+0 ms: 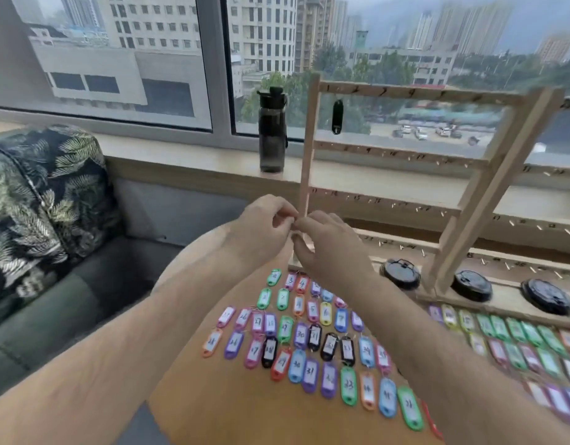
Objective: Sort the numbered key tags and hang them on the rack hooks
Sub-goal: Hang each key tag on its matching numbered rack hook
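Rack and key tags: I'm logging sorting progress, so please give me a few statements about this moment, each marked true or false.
1. One black tag hangs from the top rail of the rack. True.
2. The bottle stands right of the rack. False: it stands left of it, on the windowsill.
3. Many coloured tags lie in rows on the table. True.
4. The left hand rests flat on the table. False: it is raised, fingertips meeting those of the right hand before the rack's left post.
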